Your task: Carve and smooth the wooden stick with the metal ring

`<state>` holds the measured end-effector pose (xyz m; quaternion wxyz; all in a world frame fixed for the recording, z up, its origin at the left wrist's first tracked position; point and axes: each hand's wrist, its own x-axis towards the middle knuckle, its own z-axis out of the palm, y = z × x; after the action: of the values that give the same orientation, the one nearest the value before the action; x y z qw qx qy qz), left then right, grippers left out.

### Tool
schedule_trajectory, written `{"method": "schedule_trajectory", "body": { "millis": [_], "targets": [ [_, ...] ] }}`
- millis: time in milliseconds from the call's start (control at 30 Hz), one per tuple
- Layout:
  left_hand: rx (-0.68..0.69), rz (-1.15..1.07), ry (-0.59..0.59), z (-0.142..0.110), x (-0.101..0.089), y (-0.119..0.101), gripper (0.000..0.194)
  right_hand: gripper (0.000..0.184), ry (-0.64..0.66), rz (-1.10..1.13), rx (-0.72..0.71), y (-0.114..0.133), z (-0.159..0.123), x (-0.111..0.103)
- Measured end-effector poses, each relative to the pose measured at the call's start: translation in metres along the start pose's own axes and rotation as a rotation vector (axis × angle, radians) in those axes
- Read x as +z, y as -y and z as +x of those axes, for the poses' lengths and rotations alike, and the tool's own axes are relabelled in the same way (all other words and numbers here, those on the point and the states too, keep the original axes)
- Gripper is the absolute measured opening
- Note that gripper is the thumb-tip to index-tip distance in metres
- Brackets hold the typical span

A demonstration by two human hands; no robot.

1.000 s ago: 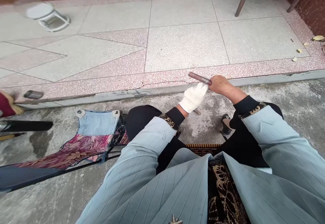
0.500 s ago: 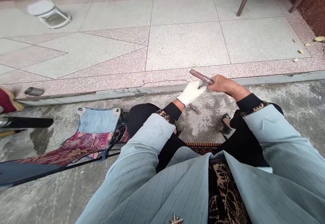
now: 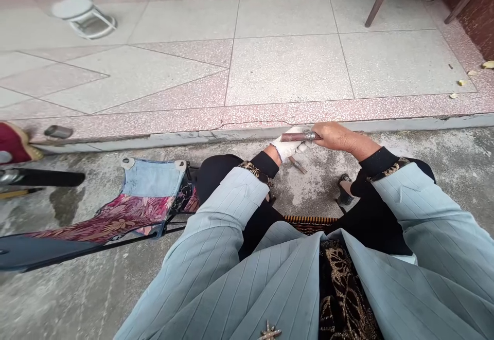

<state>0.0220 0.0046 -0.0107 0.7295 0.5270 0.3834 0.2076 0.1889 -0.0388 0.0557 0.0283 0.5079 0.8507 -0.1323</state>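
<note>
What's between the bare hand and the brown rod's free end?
Silvery coils, wound around the brown rod near the bare right hand; the head view shows them.

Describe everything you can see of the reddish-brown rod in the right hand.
The reddish-brown rod is straight and slim, its material uncertain. Silvery winding, which looks like wire, circles it beside the bare right hand, which grips and hides one end. It lies nearly level across the picture, over the gloved left hand; whether the glove touches it is unclear.
</note>
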Motion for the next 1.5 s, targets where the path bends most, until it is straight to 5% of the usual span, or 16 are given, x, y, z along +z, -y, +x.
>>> {"method": "schedule_trajectory", "body": {
  "millis": [100, 200, 367, 633, 733, 900, 1000, 1300, 1500],
  "targets": [
    [-0.079, -0.116, -0.093, 0.003, 0.005, -0.002, 0.023, 0.017, -0.008, -0.031, 0.047, 0.004, 0.002, 0.004],
    [-0.107, -0.194, -0.175, 0.004, 0.008, -0.007, 0.021, 0.02, -0.086, 0.062, 0.266, 0.003, 0.007, 0.007],
    [0.129, -0.16, -0.228, 0.0, 0.01, -0.013, 0.018, 0.022, -0.2, 0.527, 0.617, -0.001, 0.013, 0.009],
    [0.334, 0.142, -0.288, -0.004, 0.008, -0.01, 0.016, 0.014, -0.187, 1.16, 0.647, 0.007, 0.01, 0.002],
    [0.365, 0.331, -0.31, -0.005, 0.005, -0.013, 0.019, 0.014, -0.195, 1.068, 0.644, 0.003, 0.011, 0.004],
    [0.399, 0.836, -0.343, -0.009, 0.001, -0.022, 0.022, 0.01, -0.145, 0.476, 0.616, -0.002, 0.014, 0.004],
    [0.395, 1.026, -0.267, -0.01, 0.001, -0.027, 0.025, 0.017, -0.1, 0.274, 0.573, -0.001, 0.016, 0.004],
    [0.363, 1.337, -0.201, -0.005, 0.001, -0.026, 0.029, 0.025, -0.033, 0.166, 0.568, -0.003, 0.016, 0.007],
    [0.337, 1.239, -0.229, -0.003, 0.0, -0.027, 0.019, 0.022, -0.083, 0.13, 0.524, -0.004, 0.014, 0.012]
  ]
}}
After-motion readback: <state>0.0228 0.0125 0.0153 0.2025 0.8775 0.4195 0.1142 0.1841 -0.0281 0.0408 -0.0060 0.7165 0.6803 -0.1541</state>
